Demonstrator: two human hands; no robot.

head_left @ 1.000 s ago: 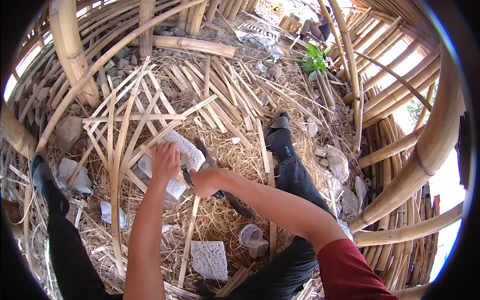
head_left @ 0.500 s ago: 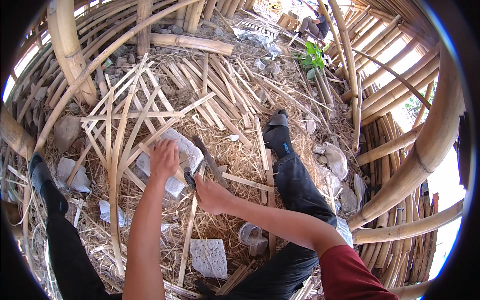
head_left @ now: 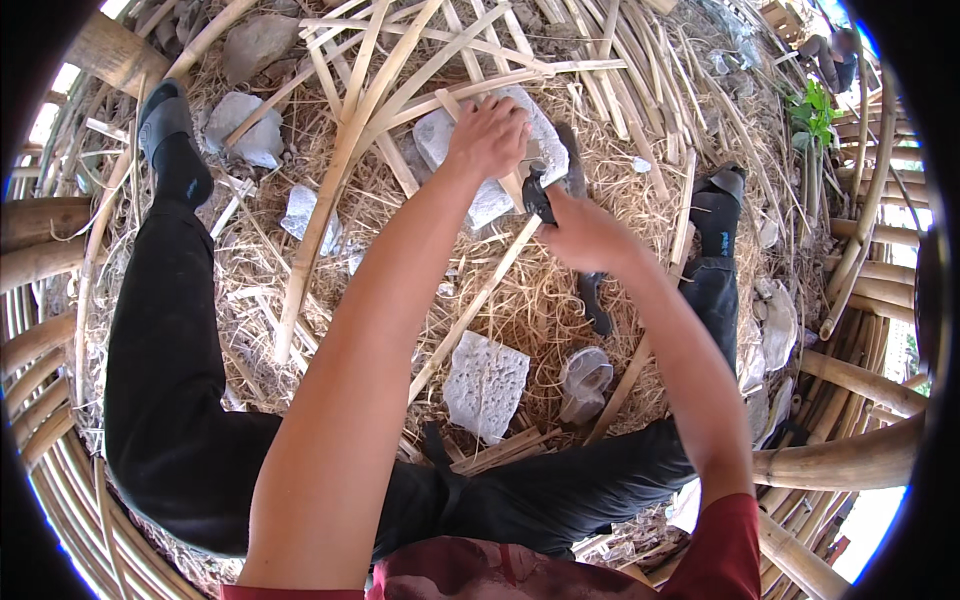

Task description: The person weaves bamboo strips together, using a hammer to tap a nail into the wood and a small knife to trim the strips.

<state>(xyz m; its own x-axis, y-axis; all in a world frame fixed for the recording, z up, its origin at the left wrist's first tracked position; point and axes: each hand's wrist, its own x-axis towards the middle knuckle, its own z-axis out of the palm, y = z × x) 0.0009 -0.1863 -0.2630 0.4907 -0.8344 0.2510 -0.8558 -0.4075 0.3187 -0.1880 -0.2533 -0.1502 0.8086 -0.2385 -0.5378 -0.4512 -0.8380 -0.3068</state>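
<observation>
My left hand (head_left: 490, 137) is closed over a pale bamboo strip (head_left: 512, 188) lying across a white stone block (head_left: 436, 138). Its fingertips are partly hidden. Just to the right, my right hand (head_left: 580, 225) grips what looks like a hammer (head_left: 537, 194), its dark head close beside the strip's end. Most of its handle is hidden by my fingers. Crossed bamboo strips (head_left: 372, 95) spread out beyond my left hand and extend toward me. A long dark tool (head_left: 594, 300) lies on the straw, running under my right wrist.
A pitted white block (head_left: 486, 386) and a clear plastic cup (head_left: 585, 376) sit between my legs. More bamboo strips (head_left: 600, 85) are piled beyond. Thick bamboo poles (head_left: 850, 468) stand at the right. Another person (head_left: 835, 62) sits far off at the upper right.
The view has tilted down, so my hands and the block appear higher and more of my legs shows. Both hands stay at the block, the left on the strip and the right gripping the hammer.
</observation>
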